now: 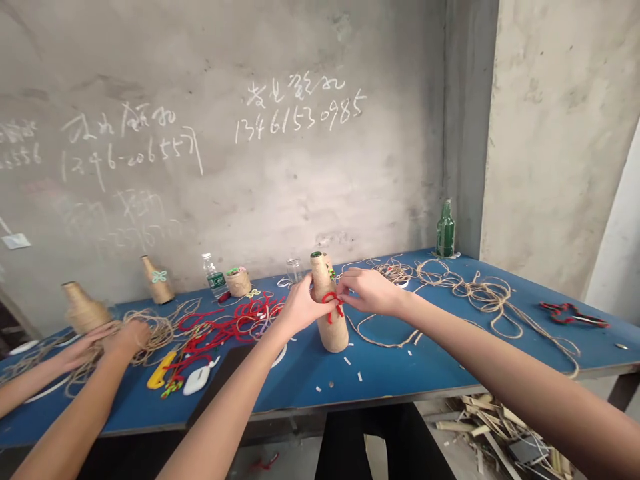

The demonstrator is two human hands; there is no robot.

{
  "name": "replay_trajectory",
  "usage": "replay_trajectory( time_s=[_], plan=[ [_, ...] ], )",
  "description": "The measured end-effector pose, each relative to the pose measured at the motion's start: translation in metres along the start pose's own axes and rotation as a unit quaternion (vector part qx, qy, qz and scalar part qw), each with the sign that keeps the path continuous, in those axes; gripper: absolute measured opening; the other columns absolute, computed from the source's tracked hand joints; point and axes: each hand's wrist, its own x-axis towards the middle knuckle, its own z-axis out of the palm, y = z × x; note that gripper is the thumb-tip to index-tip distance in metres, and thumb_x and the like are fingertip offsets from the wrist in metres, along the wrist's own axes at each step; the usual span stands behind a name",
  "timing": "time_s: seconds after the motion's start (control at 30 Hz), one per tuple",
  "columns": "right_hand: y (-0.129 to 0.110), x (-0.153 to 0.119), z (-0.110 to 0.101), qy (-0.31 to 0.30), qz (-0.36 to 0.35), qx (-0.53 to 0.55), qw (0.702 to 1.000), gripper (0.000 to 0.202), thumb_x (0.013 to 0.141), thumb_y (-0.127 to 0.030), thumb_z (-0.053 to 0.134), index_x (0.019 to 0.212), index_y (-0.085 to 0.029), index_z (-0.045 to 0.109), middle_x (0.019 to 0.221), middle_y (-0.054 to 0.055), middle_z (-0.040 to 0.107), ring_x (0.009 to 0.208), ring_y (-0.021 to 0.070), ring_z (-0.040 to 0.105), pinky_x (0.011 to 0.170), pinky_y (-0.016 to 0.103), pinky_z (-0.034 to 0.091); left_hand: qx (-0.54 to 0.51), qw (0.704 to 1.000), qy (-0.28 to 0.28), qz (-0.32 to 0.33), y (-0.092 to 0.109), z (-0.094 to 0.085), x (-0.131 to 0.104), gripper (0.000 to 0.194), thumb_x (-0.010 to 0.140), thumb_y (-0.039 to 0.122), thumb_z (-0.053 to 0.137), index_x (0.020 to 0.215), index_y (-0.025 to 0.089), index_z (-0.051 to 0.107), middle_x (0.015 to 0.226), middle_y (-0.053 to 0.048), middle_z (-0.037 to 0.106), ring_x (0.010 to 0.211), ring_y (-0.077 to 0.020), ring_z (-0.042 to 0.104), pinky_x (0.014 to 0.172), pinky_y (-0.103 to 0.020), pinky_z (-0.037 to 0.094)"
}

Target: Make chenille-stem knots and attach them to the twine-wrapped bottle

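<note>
A bottle wrapped in twine (334, 333) stands upright on the blue table, its green glass mouth bare. Around its upper part lies a red cord (331, 299) shaped like a bow or knot. My left hand (303, 305) is closed round the bottle's left side, its thumb reaching the red cord. On the right side, my right hand (369, 291) pinches the red cord between thumb and fingers. Part of the cord is hidden behind the fingertips.
Loose twine (483, 293) spreads over the right of the table (400, 377), with red-handled pliers (573, 315) beyond. Red cords (240, 323), a yellow cutter (161, 371) and a white tool (197, 379) lie left. Another person's hands (127, 337) work in twine at far left.
</note>
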Motion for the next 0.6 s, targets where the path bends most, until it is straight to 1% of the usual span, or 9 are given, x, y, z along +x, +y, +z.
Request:
replay_trajectory(
  time_s=[0.1,0.2,0.33,0.4,0.5,0.6],
  plan=[
    [0.003,-0.006,0.01,0.034,0.003,0.01,0.999,0.005,0.092,-0.02,0.065,0.09,-0.021,0.07,0.087,0.005,0.074,0.083,0.0213,0.066,0.071,0.03,0.048,-0.002,1.0,0.004,-0.009,0.004,0.0,-0.003,0.049,0.07,0.043,0.08,0.109,0.021,0.06,0.102,-0.008,0.076,0.091,-0.0284,0.072,0.073,-0.035,0.053],
    [0.004,-0.012,0.02,0.07,0.012,0.023,0.997,0.006,0.094,-0.021,0.064,0.093,-0.022,0.07,0.087,0.004,0.074,0.084,0.021,0.066,0.072,0.031,0.05,0.004,1.0,0.006,-0.016,0.005,-0.001,-0.006,0.05,0.071,0.045,0.08,0.112,0.023,0.06,0.105,-0.007,0.076,0.093,-0.0293,0.071,0.073,-0.036,0.053],
    [0.002,-0.017,0.028,0.114,0.029,0.042,0.992,0.004,0.094,-0.022,0.067,0.092,-0.022,0.071,0.086,0.004,0.074,0.081,0.0201,0.066,0.071,0.03,0.051,0.016,1.0,0.009,-0.017,0.005,-0.002,-0.007,0.049,0.071,0.042,0.08,0.112,0.022,0.062,0.114,-0.01,0.074,0.103,-0.0316,0.07,0.08,-0.038,0.053],
    [0.002,-0.018,0.031,0.137,0.042,0.051,0.988,0.003,0.092,-0.023,0.07,0.094,-0.022,0.07,0.085,0.004,0.073,0.078,0.0193,0.065,0.068,0.03,0.05,0.025,0.999,0.014,-0.017,0.004,-0.001,-0.007,0.051,0.07,0.042,0.08,0.114,0.022,0.063,0.117,-0.011,0.073,0.109,-0.0342,0.067,0.083,-0.041,0.053],
    [0.001,-0.021,0.035,0.166,0.056,0.064,0.983,0.005,0.09,-0.025,0.073,0.092,-0.022,0.07,0.082,0.003,0.071,0.074,0.0184,0.063,0.066,0.03,0.049,0.038,0.999,0.032,-0.022,0.002,0.001,-0.006,0.061,0.068,0.042,0.082,0.121,0.02,0.061,0.12,-0.014,0.071,0.116,-0.0381,0.064,0.09,-0.046,0.052],
    [-0.002,-0.025,0.04,0.186,0.06,0.077,0.978,0.005,0.09,-0.024,0.072,0.087,-0.023,0.068,0.078,0.001,0.07,0.073,0.0186,0.062,0.066,0.03,0.049,0.035,0.997,0.052,-0.034,-0.001,0.004,-0.006,0.084,0.066,0.043,0.083,0.138,0.017,0.05,0.125,-0.017,0.07,0.118,-0.0387,0.064,0.094,-0.049,0.051]
  ],
)
